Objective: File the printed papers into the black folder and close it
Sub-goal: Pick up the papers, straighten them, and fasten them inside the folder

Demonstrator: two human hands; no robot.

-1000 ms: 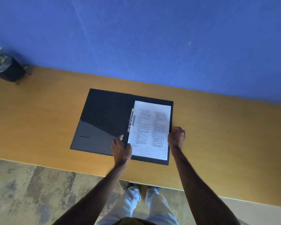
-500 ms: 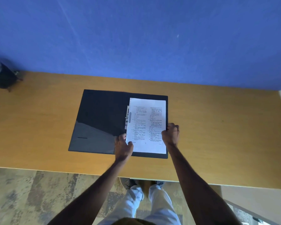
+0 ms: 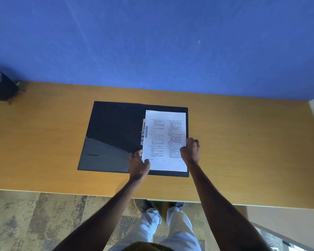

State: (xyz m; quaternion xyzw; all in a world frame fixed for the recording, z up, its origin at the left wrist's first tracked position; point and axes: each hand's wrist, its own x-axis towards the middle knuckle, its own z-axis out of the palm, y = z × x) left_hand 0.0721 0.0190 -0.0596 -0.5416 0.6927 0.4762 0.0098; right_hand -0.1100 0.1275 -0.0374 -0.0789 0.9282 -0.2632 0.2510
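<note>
A black folder [image 3: 114, 131] lies open flat on the wooden desk [image 3: 43, 142]. Its metal fastener clip [image 3: 143, 132] runs along the spine. The printed papers [image 3: 163, 134] rest on the folder's right half, their left edge at the clip. My left hand [image 3: 139, 164] grips the papers at the lower left corner, thumb on top of the sheet. My right hand [image 3: 190, 151] pinches the papers' right edge near the bottom. The sheets sit a little tilted against the folder's edges.
A dark pot with a plant [image 3: 0, 87] stands at the desk's far left against the blue wall [image 3: 152, 42]. The desk's near edge runs just below my wrists. My legs and shoes [image 3: 163, 220] show on the patterned floor under it.
The papers have been shifted slightly left toward the clip, with both hands staying on their lower edges. The camera view has also drifted a little.
</note>
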